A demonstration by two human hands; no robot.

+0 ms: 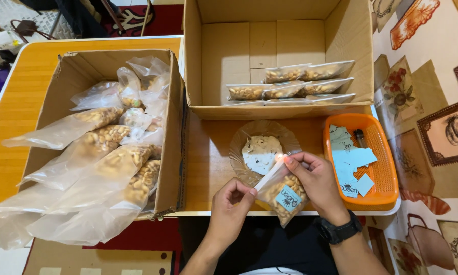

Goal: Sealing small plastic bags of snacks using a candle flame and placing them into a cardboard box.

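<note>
Now both hands, left (232, 202) and right (313, 178), pinch the small clear plastic packet of peanuts (282, 192), stretching its top edge taut beside the flame over the glass dish (244, 147).

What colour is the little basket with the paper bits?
Orange basket, clearest in the head view.

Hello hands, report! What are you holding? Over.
Left hand and right hand both pinch one peanut bag. Its top edge at a small flame. Nothing blocking.

Hands (229, 206) (318, 181) pinch peanut packet (284, 196), apparently flame-sealing.
</note>
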